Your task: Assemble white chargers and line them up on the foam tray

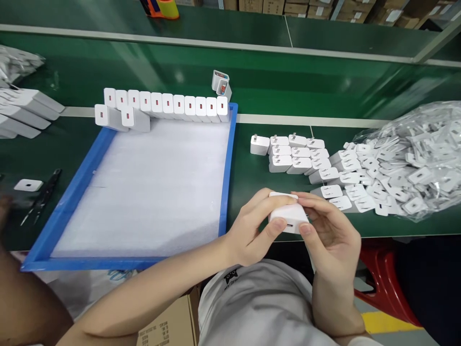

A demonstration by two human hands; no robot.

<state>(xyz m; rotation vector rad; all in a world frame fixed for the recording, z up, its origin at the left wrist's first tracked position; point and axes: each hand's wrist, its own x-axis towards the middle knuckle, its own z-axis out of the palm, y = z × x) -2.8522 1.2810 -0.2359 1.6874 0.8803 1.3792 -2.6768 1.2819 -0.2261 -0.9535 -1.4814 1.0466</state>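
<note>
A white charger plug (290,218) is held between my two hands above the front edge of the bench, a dark slot showing on its near end. My left hand (250,230) grips it from the left, thumb below and fingers over the top. On the other side, my right hand (333,235) pinches its right edge with thumb and fingers. Beyond my hands stand several white chargers with metal prongs (281,164), grouped in short rows. At the back of the blue-framed tray (227,178), white chargers with red-marked ports (179,105) line up side by side.
A clear bag of white plastic parts (428,158) spills onto the bench at right. Two open white housings (222,85) stand behind the tray. Tweezers (42,194) and a white cover (29,185) lie left, near another person's arm (27,298). A red stool (383,281) stands right.
</note>
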